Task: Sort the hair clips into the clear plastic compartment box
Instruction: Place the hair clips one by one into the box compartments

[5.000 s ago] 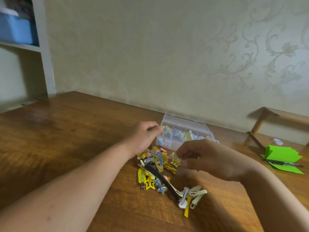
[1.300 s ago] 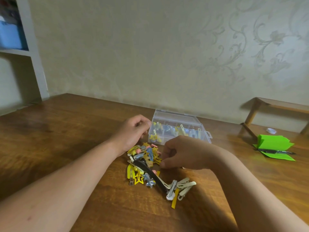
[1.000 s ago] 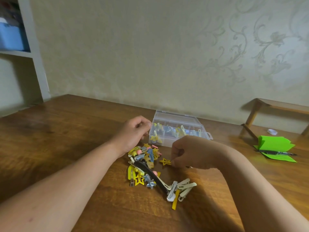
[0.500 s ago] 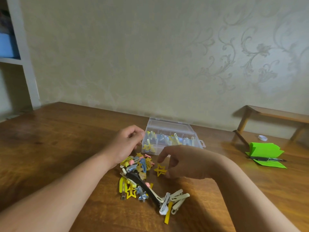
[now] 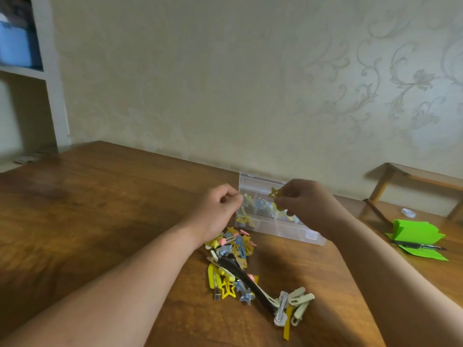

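A clear plastic compartment box (image 5: 299, 234) stands open on the wooden table near the wall, with several clips inside. My right hand (image 5: 304, 204) pinches a yellow star hair clip (image 5: 274, 193) and holds it in the air above the box. At the box's left end my left hand (image 5: 217, 212) grips the rim with curled fingers. In front of the box lies a loose pile of hair clips (image 5: 238, 259): yellow stars, blue, pink, a long black one and cream ones (image 5: 295, 305) nearer me.
A green folded paper with a black pen (image 5: 417, 237) lies at the right, a small white cap (image 5: 408, 212) behind it. A low wooden stand (image 5: 390, 181) is against the wall. White shelving (image 5: 47, 71) rises at the far left.
My right hand picked the yellow star clip off the table beside the pile and lifted it up over the box. The left hand stayed at the box's left end.
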Demonstrator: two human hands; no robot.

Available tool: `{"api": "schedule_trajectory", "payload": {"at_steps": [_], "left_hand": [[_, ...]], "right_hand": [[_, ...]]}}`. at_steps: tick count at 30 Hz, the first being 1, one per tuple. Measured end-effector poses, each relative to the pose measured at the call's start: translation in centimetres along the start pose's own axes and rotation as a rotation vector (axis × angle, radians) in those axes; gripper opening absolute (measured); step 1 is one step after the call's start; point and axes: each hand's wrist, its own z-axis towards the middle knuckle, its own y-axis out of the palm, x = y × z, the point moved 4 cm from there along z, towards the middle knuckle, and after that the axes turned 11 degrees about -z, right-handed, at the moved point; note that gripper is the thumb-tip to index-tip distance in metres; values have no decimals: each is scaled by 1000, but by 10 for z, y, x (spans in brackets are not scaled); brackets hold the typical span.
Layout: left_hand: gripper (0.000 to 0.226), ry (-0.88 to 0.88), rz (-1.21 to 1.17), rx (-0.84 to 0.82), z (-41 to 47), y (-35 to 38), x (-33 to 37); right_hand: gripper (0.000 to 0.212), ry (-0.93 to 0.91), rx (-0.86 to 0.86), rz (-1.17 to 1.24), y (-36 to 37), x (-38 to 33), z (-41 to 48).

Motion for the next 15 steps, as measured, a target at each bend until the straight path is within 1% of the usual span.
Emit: {"api": "schedule_trajectory", "payload": {"at_steps": [3, 5, 7, 11, 15], "left_hand": [[17, 1, -3, 4, 2, -1, -3], [17, -3, 1, 7, 2, -1, -5], [18, -10, 9, 13, 2, -2, -6], [18, -12, 3, 15, 1, -3, -4], [18, -5, 26, 23, -3, -4, -1]], "right_hand": [[9, 44, -92, -114, 16, -5, 16], [10, 72, -123, -195, 24, -8, 21], [9, 92, -131, -236, 30, -10, 22], [10, 122, -93, -237, 37, -15, 21], [8, 90, -70, -305, 42, -26, 11]]}}
